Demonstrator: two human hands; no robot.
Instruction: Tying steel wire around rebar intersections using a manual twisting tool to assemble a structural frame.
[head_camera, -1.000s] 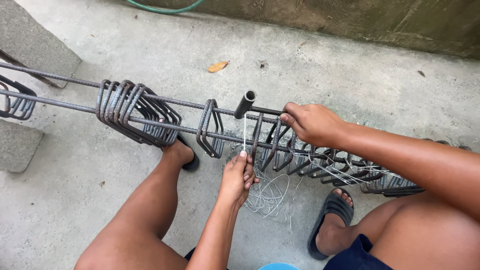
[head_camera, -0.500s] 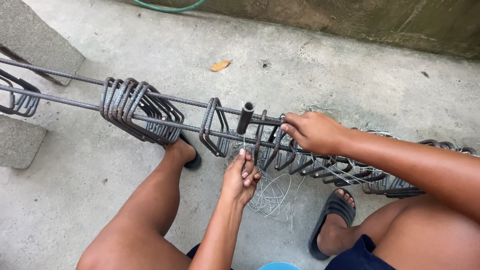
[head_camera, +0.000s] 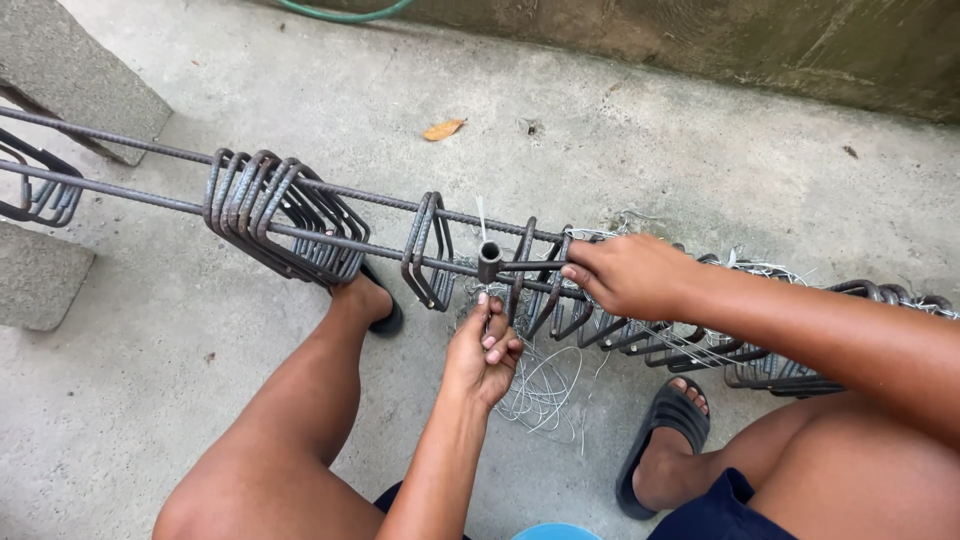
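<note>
Two long rusty rebars (head_camera: 140, 194) run across the view, threaded through several bent steel stirrups (head_camera: 280, 220). My right hand (head_camera: 625, 275) grips the bar handle of a dark tube-ended twisting tool (head_camera: 489, 261) whose open tube end faces up at the nearer rebar. My left hand (head_camera: 483, 350) is closed below it, pinching a thin tie wire (head_camera: 482, 215) that sticks up just behind the tool. A loose tangle of thin wire (head_camera: 545, 388) lies on the floor under my left hand.
Grey concrete blocks (head_camera: 70, 75) hold the rebars up at the left. My feet in dark sandals (head_camera: 672, 415) rest on the concrete floor on either side. A dry leaf (head_camera: 442, 129), a green hose (head_camera: 340, 14) and a stained wall lie beyond. A blue rim shows at the bottom edge.
My right hand has swung the tool down so its tube end now sits at the nearer rebar. The wire end now stands behind the tool. My left hand stays closed on the wire.
</note>
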